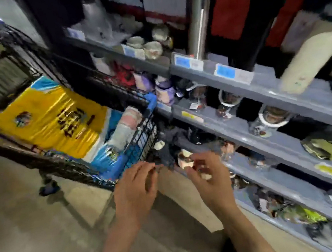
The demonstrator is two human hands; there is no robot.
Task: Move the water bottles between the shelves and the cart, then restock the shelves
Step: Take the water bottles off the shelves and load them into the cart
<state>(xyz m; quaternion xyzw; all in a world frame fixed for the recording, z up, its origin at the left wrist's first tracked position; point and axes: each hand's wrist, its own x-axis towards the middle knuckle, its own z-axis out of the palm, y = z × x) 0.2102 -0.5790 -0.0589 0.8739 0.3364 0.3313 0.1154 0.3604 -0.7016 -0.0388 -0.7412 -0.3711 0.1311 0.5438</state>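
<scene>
Water bottles: several sit on the grey shelves (271,92), near the front edges. Clearest ones are the clear bottles with white collars (272,116) on the second-from-top visible tier, and a tall cream bottle (308,62) lying tilted on the tier above. One pale bottle (126,126) lies in the cart (141,137), at its right end against the wire wall, beside a yellow-and-blue bag (51,121).

Both hands are low, in front of the lower shelf edge, between the cart's corner and the shelf. Left hand (135,192): fingers loosely curled, nothing clearly in it; fingertips sit next to a dark blurred item (169,157) at the shelf edge, contact can't be confirmed. Right hand (209,181): fingers curled around or against something small and pale (186,159); frame is too smeared to say whether it's pinched, or what it is.

Handling, as judgement: the clear ones look like rigid plastic or glass, probably empty, so light but smooth-walled and slippery; if glass, fragile. Grab mid-body with a full wrap, not by the collar or lid, which may be loose. The cream bottle is tilted and near the edge, so it could roll; take it around the middle and support the base.

Other stock: mugs or bowls (152,50) on an upper tier, red and black cloth items (228,11) top right, price tags (225,71) along shelf fronts. Concrete floor (28,237) below.
</scene>
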